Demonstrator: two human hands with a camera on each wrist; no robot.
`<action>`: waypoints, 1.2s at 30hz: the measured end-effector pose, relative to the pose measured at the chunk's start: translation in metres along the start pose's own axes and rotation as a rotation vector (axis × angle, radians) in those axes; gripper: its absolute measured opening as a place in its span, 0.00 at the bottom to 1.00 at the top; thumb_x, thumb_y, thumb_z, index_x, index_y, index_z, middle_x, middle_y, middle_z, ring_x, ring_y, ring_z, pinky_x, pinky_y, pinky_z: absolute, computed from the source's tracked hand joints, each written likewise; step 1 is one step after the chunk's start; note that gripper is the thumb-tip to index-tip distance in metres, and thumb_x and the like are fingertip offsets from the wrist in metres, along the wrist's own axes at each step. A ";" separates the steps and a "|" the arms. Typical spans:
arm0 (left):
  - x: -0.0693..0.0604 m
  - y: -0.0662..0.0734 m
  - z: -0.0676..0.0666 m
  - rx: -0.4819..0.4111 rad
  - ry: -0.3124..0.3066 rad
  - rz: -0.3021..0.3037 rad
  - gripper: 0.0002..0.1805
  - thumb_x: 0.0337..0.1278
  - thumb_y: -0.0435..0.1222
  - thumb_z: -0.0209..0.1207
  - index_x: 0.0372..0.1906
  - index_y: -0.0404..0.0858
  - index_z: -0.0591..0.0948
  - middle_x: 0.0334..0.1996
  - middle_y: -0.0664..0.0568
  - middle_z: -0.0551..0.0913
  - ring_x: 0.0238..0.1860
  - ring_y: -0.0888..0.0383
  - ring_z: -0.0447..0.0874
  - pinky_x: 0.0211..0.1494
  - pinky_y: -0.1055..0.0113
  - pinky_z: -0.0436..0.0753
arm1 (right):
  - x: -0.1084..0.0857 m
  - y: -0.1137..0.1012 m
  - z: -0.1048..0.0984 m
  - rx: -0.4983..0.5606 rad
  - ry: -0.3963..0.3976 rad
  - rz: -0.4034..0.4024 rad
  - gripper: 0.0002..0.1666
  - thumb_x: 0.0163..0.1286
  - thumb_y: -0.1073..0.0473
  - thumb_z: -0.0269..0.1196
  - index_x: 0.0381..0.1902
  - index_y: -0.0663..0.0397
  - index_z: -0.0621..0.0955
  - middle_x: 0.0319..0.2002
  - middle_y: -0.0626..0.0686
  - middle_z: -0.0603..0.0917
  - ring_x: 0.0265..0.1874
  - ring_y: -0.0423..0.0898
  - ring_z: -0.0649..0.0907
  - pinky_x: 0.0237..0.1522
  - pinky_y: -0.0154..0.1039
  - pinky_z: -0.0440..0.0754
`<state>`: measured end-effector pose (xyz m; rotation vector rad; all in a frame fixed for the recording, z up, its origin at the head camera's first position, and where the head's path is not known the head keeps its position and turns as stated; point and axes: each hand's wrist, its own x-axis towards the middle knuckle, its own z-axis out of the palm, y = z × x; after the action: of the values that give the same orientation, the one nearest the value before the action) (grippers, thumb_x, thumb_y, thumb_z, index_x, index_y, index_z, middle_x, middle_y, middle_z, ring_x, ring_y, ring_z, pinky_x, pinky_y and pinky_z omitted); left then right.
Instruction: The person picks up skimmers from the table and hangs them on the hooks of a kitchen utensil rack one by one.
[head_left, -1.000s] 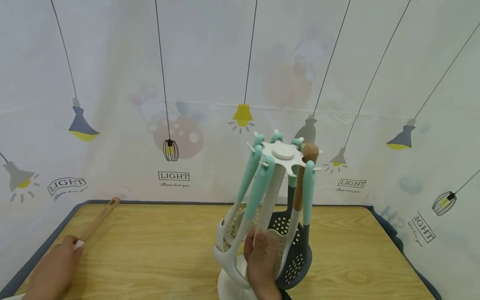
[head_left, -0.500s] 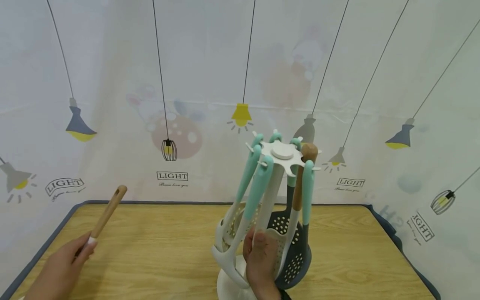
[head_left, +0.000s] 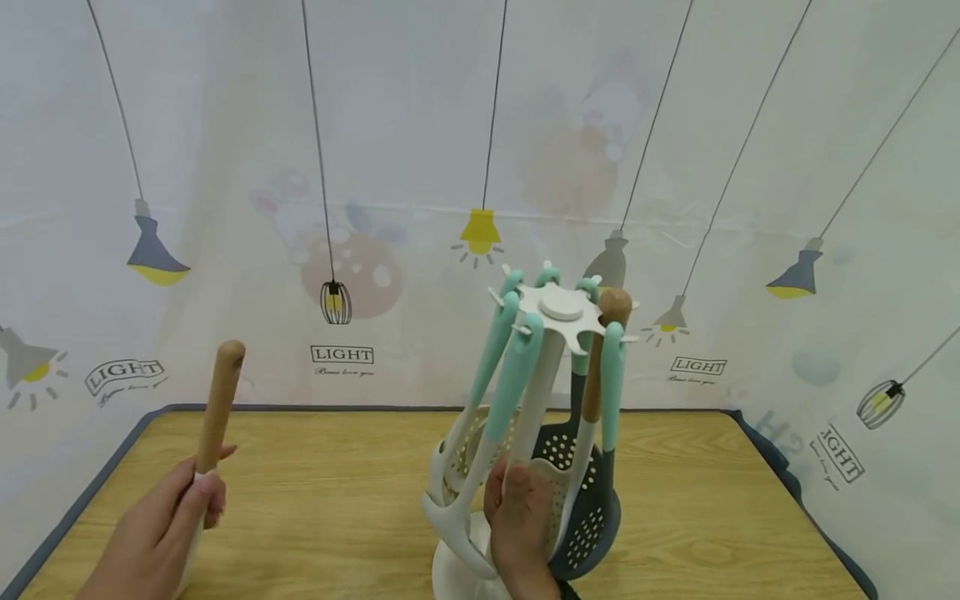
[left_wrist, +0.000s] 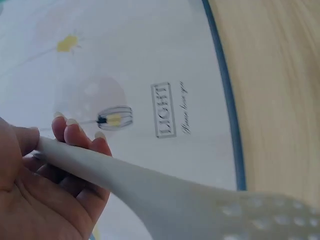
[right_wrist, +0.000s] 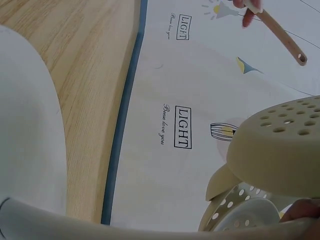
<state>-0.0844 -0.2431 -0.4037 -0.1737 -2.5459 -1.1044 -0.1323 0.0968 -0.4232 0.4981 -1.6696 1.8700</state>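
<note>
My left hand (head_left: 161, 521) grips a white perforated spoon with a wooden handle (head_left: 219, 408). The handle points up; in the left wrist view the pale neck crosses the fingers, and the dimpled head (left_wrist: 270, 220) lies lower right, partly out of frame. My right hand (head_left: 521, 521) holds the post of a white utensil stand (head_left: 561, 304), its fingers wrapped round between the hanging tools. From the stand's hooks hang several mint-handled utensils, among them a dark skimmer (head_left: 588, 533), plus one wooden-handled tool (head_left: 615, 308). A beige perforated utensil (right_wrist: 280, 145) fills the right wrist view's right side.
The stand's round white base (head_left: 459, 575) is low in the head view, over a wood-grain table (head_left: 315, 500). Behind it rises a pale sheet (head_left: 420, 125) printed with hanging lamps. A dark blue strip (head_left: 375, 407) borders the table.
My left hand has lifted the wooden-handled spoon from the table's left side, moving right and turning its handle more upright. My right hand keeps its hold on the stand.
</note>
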 end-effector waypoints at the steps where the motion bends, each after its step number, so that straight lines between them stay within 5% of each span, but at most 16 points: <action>1: -0.001 0.003 0.001 -0.033 0.017 0.037 0.16 0.81 0.31 0.42 0.65 0.36 0.70 0.26 0.61 0.75 0.27 0.66 0.72 0.27 0.72 0.70 | 0.000 0.000 0.000 -0.001 0.000 0.000 0.42 0.83 0.40 0.41 0.15 0.66 0.63 0.07 0.59 0.57 0.06 0.33 0.58 0.04 0.28 0.56; 3: -0.003 0.010 0.004 -0.108 0.044 0.114 0.18 0.79 0.26 0.41 0.66 0.40 0.67 0.27 0.62 0.76 0.26 0.65 0.74 0.27 0.72 0.72 | 0.000 -0.001 0.000 -0.003 -0.002 0.001 0.42 0.83 0.40 0.41 0.15 0.66 0.63 0.07 0.59 0.57 0.06 0.33 0.58 0.04 0.28 0.56; 8: -0.005 0.028 0.012 -0.239 0.012 0.189 0.21 0.78 0.23 0.39 0.60 0.51 0.67 0.25 0.59 0.77 0.22 0.63 0.75 0.23 0.69 0.75 | 0.000 -0.002 0.001 0.005 0.001 0.007 0.42 0.83 0.40 0.41 0.15 0.66 0.62 0.07 0.59 0.56 0.06 0.33 0.58 0.04 0.28 0.56; 14: -0.009 0.047 0.022 -0.343 -0.137 0.138 0.12 0.80 0.26 0.37 0.56 0.40 0.68 0.24 0.56 0.79 0.21 0.60 0.79 0.23 0.66 0.80 | 0.000 -0.002 0.001 0.005 0.000 0.020 0.42 0.83 0.40 0.41 0.15 0.66 0.62 0.07 0.59 0.56 0.06 0.31 0.58 0.04 0.28 0.55; 21: -0.012 0.075 0.034 -0.643 -0.400 -0.001 0.11 0.84 0.33 0.34 0.57 0.35 0.65 0.26 0.48 0.84 0.24 0.53 0.84 0.28 0.59 0.86 | -0.001 -0.003 0.001 0.006 0.002 0.026 0.42 0.82 0.39 0.42 0.15 0.66 0.62 0.08 0.60 0.57 0.08 0.30 0.59 0.05 0.29 0.55; 25: -0.014 0.101 0.039 -0.635 -0.483 -0.071 0.14 0.84 0.37 0.38 0.57 0.30 0.65 0.28 0.49 0.86 0.26 0.56 0.86 0.30 0.60 0.87 | -0.001 -0.003 0.002 0.011 -0.003 0.019 0.42 0.82 0.38 0.42 0.15 0.66 0.62 0.08 0.59 0.56 0.08 0.30 0.59 0.05 0.29 0.55; 32: -0.010 0.135 0.050 -0.644 -0.608 0.074 0.12 0.82 0.33 0.38 0.57 0.29 0.67 0.30 0.47 0.89 0.28 0.67 0.85 0.29 0.67 0.84 | -0.001 -0.002 0.003 0.034 -0.015 -0.001 0.42 0.83 0.39 0.42 0.15 0.65 0.61 0.07 0.59 0.56 0.08 0.29 0.58 0.05 0.26 0.55; 36: -0.008 0.153 0.056 -0.686 -0.695 0.000 0.14 0.82 0.38 0.42 0.58 0.31 0.68 0.32 0.47 0.89 0.28 0.67 0.84 0.30 0.69 0.84 | -0.001 -0.001 0.003 0.043 -0.023 -0.014 0.41 0.83 0.39 0.42 0.15 0.65 0.61 0.07 0.59 0.56 0.07 0.31 0.58 0.05 0.26 0.54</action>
<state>-0.0546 -0.0971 -0.3380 -0.8568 -2.5549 -2.1837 -0.1316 0.0937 -0.4227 0.5501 -1.6392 1.9001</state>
